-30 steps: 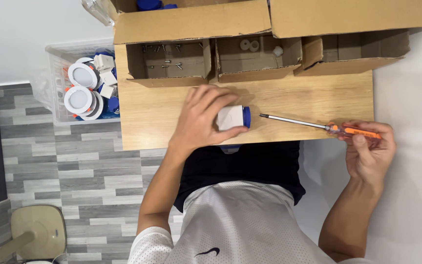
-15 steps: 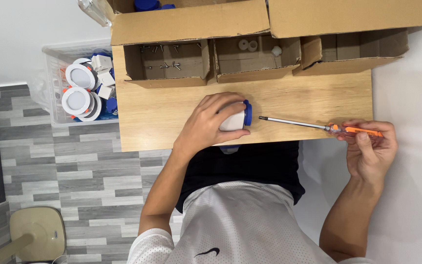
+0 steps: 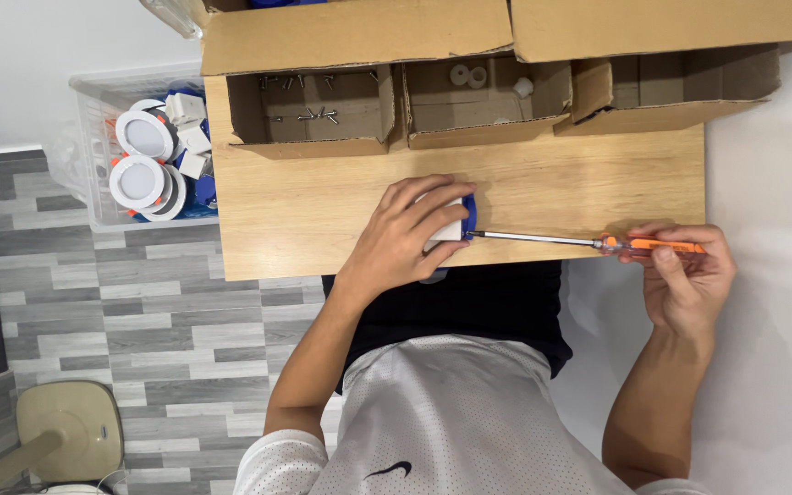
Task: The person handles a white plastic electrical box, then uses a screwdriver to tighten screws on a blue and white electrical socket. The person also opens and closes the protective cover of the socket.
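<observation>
My left hand [image 3: 405, 240] grips a small white and blue part [image 3: 456, 220] on the wooden table [image 3: 304, 215], covering most of it. My right hand [image 3: 685, 280] holds an orange-handled screwdriver [image 3: 588, 242] by its handle, lying level. The metal tip of the shaft touches the blue right side of the part.
Three open cardboard boxes stand along the table's far edge: one with screws [image 3: 309, 115], one with small white pieces [image 3: 483, 96], one on the right [image 3: 662, 92]. A clear plastic bin [image 3: 139, 160] with round white lamps sits left of the table. A tan fan base [image 3: 66, 431] stands on the floor.
The screwdriver has slid left until its tip meets the part. My left hand has shifted slightly right and closed tighter over the part.
</observation>
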